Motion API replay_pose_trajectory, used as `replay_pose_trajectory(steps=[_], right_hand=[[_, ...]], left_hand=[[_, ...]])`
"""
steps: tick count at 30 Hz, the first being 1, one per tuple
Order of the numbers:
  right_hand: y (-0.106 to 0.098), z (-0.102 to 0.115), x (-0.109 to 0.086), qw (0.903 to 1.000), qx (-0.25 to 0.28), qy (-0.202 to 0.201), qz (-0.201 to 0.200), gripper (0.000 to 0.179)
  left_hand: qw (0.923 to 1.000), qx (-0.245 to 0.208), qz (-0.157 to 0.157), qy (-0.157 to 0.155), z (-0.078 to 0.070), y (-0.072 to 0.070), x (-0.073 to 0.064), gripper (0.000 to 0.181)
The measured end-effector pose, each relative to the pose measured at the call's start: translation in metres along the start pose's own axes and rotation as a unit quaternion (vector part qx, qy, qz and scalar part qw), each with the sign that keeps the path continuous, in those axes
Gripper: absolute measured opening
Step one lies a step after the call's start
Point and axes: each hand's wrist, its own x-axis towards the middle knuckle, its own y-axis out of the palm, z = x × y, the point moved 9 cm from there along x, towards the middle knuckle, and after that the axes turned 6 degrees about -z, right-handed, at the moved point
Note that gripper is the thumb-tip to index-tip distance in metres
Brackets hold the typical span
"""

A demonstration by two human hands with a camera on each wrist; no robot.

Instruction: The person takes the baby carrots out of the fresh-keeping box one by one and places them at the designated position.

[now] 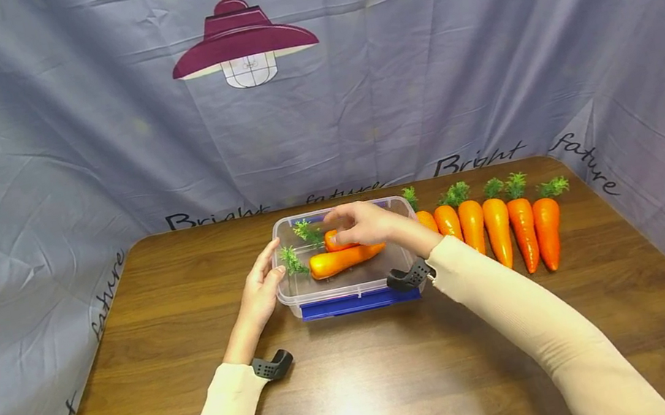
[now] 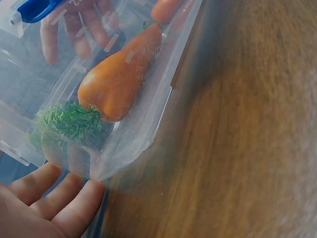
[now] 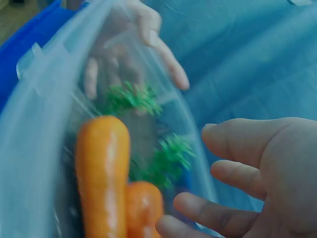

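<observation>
A clear plastic container (image 1: 321, 294) with blue latches stands on the table. Inside lie two orange carrots with green tops to the left: a front carrot (image 1: 342, 261) seen at full length, and a rear carrot (image 1: 331, 240) partly covered by my right hand (image 1: 365, 222). That hand hovers over the container, its fingers spread and apart from the carrots in the right wrist view. At the container's left wall is my left hand (image 1: 259, 293); its fingertips (image 2: 89, 191) touch the outside of the wall, with the fingers fairly straight.
To the container's right, several more carrots (image 1: 498, 226) lie in a row, tops toward the back; my right forearm hides part of the nearest ones. A grey curtain (image 1: 354, 100) hangs behind the wooden table (image 1: 188, 299) and along its sides.
</observation>
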Motion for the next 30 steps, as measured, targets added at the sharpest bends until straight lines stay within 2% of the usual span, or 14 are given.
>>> replay_pose_trajectory(steps=[2,6,12,16,23,30], right_hand=[[0.011,0.002,0.003,0.9999,-0.005,-0.001,0.012,0.051],[0.025,0.003,0.008,0.9996,-0.026,0.001,0.011,0.049],[0.037,0.000,0.012,0.9987,-0.051,-0.006,0.001,0.046],[0.042,0.000,0.013,0.9973,-0.071,-0.017,0.011,0.046],[0.055,-0.005,0.010,0.9927,-0.095,-0.003,0.073,0.049],[0.068,-0.005,0.007,0.9863,-0.109,-0.018,0.122,0.059]], left_hand=[[1.0000,0.000,0.000,0.001,-0.001,0.000,0.000,0.057],[1.0000,-0.002,0.004,0.000,-0.002,0.001,0.000,0.058],[1.0000,0.000,0.003,-0.002,0.001,0.001,0.001,0.058],[1.0000,0.000,0.000,-0.002,0.002,-0.001,0.001,0.058],[1.0000,0.000,0.003,0.000,-0.001,-0.001,0.000,0.059],[1.0000,0.001,0.001,0.002,-0.001,0.000,0.000,0.059]])
